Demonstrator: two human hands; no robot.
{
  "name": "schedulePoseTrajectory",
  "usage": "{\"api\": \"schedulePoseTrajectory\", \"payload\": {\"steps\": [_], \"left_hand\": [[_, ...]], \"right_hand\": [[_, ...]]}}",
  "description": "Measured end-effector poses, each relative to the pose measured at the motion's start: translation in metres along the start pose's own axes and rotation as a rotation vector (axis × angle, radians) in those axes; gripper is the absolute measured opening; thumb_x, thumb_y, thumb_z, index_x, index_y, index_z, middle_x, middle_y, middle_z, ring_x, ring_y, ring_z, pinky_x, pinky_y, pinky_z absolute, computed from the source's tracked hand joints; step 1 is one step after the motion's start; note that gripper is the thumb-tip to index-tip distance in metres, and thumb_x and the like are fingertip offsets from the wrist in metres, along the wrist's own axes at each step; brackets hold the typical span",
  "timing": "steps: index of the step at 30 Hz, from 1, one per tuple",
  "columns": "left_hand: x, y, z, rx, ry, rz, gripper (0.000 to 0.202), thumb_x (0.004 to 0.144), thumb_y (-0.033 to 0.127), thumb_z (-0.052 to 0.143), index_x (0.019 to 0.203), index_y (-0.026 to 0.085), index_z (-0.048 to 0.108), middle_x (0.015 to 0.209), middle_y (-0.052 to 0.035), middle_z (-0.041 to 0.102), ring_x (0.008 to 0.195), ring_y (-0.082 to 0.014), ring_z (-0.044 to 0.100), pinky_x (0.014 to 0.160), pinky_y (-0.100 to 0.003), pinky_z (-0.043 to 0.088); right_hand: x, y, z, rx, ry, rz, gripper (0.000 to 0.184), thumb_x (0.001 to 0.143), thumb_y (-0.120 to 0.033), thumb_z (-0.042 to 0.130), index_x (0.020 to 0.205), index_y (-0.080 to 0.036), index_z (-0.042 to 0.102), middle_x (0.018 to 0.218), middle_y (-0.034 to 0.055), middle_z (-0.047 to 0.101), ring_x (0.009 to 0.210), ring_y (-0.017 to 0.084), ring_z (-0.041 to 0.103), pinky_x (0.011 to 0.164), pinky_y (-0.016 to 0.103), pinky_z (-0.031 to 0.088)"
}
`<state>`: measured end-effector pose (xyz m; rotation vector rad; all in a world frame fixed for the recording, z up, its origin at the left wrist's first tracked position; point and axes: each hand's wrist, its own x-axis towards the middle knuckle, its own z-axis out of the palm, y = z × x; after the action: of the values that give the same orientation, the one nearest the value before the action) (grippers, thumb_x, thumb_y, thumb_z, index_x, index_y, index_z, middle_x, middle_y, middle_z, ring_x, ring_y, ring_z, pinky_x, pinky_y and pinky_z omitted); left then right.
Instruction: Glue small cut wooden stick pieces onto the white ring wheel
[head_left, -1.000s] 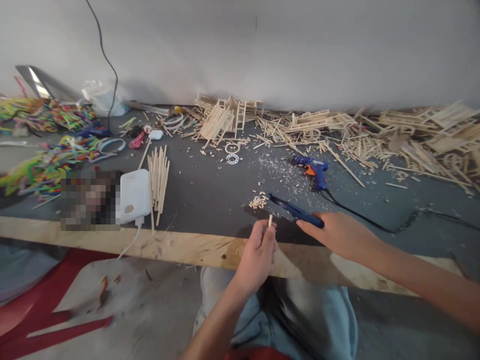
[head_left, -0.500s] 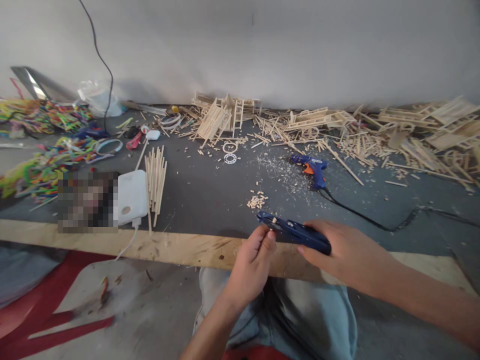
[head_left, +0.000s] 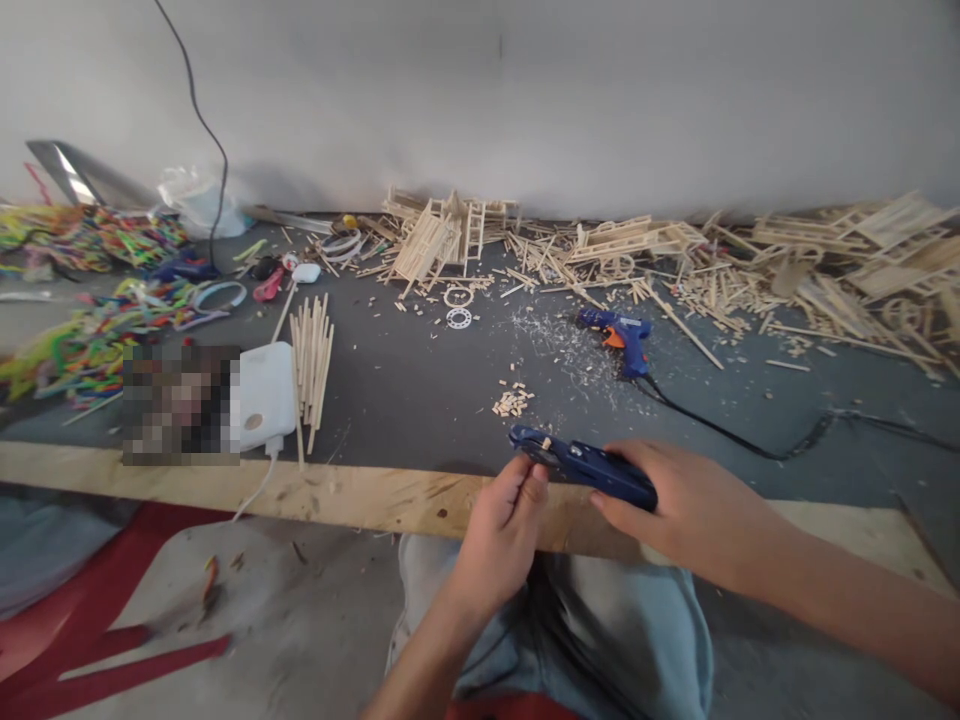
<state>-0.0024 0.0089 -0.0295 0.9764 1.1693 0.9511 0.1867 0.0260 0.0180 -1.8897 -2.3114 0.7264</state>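
Note:
My right hand [head_left: 675, 500] is wrapped around the handles of a dark blue hand cutter [head_left: 600, 472], whose jaws point left over the wooden table edge. At those jaws my left hand [head_left: 504, 530] is closed in a pinch. A short end of a thin wooden stick [head_left: 547, 443] shows in the jaws, above the left fingertips; the rest is hidden by the hand and tool. Just beyond the cutter lies a small pile of short cut wooden pieces [head_left: 513, 402] on the dark tabletop.
A blue glue gun [head_left: 626, 335] with a black cord lies at right. Wooden stick structures [head_left: 442, 235] and loose sticks line the wall. Left are a bundle of sticks [head_left: 311, 350], a white power bank [head_left: 268, 395] with a cable, and colourful pipe cleaners [head_left: 82, 330]. White rings [head_left: 458, 318] lie mid-table.
The view and the cutter have shifted very slightly. The grip of both hands stays the same, and the stick end remains in the jaws.

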Motion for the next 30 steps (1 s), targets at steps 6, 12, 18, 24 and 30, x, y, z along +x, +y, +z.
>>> {"api": "schedulePoseTrajectory", "payload": {"steps": [6, 12, 18, 24, 30], "left_hand": [[0.001, -0.003, -0.003, 0.042, -0.046, 0.014, 0.04, 0.086, 0.056, 0.047, 0.073, 0.019, 0.05, 0.061, 0.0028, 0.036, 0.053, -0.01, 0.03, 0.046, -0.021, 0.027], [0.001, -0.003, -0.002, 0.088, -0.067, 0.023, 0.039, 0.089, 0.055, 0.043, 0.079, 0.018, 0.053, 0.061, 0.003, 0.036, 0.051, -0.0094, 0.029, 0.045, -0.021, 0.025], [0.004, -0.006, 0.004, 0.051, -0.012, -0.013, 0.04, 0.087, 0.055, 0.046, 0.077, 0.017, 0.054, 0.058, 0.004, 0.034, 0.05, -0.0083, 0.029, 0.043, -0.019, 0.025], [0.012, -0.006, 0.004, -0.023, -0.017, -0.11, 0.041, 0.083, 0.058, 0.051, 0.075, 0.017, 0.051, 0.057, 0.0068, 0.029, 0.046, -0.0058, 0.022, 0.04, -0.018, 0.021], [0.016, 0.003, 0.004, -0.141, -0.062, -0.213, 0.042, 0.081, 0.059, 0.053, 0.075, 0.018, 0.045, 0.056, 0.0092, 0.024, 0.044, -0.004, 0.017, 0.039, -0.016, 0.016]], "right_hand": [[-0.001, 0.001, 0.001, 0.009, 0.014, -0.011, 0.028, 0.08, -0.043, 0.056, 0.096, -0.023, 0.065, 0.091, 0.0073, 0.071, 0.08, 0.024, 0.066, 0.068, 0.034, 0.047], [0.001, 0.0, 0.003, -0.004, -0.028, 0.009, 0.023, 0.082, -0.043, 0.053, 0.087, -0.023, 0.062, 0.08, 0.0044, 0.069, 0.072, 0.023, 0.064, 0.062, 0.033, 0.043], [0.01, 0.001, 0.006, -0.038, -0.098, 0.062, 0.019, 0.082, -0.036, 0.051, 0.072, -0.022, 0.058, 0.071, 0.0038, 0.068, 0.063, 0.02, 0.061, 0.055, 0.03, 0.036], [0.019, 0.006, 0.009, -0.026, -0.153, 0.085, 0.029, 0.086, -0.043, 0.048, 0.073, -0.022, 0.063, 0.066, 0.0044, 0.068, 0.058, 0.019, 0.061, 0.052, 0.028, 0.032], [0.026, 0.008, 0.01, -0.02, -0.188, 0.088, 0.034, 0.086, -0.047, 0.047, 0.075, -0.021, 0.066, 0.068, 0.0069, 0.069, 0.06, 0.021, 0.062, 0.051, 0.029, 0.03]]}}
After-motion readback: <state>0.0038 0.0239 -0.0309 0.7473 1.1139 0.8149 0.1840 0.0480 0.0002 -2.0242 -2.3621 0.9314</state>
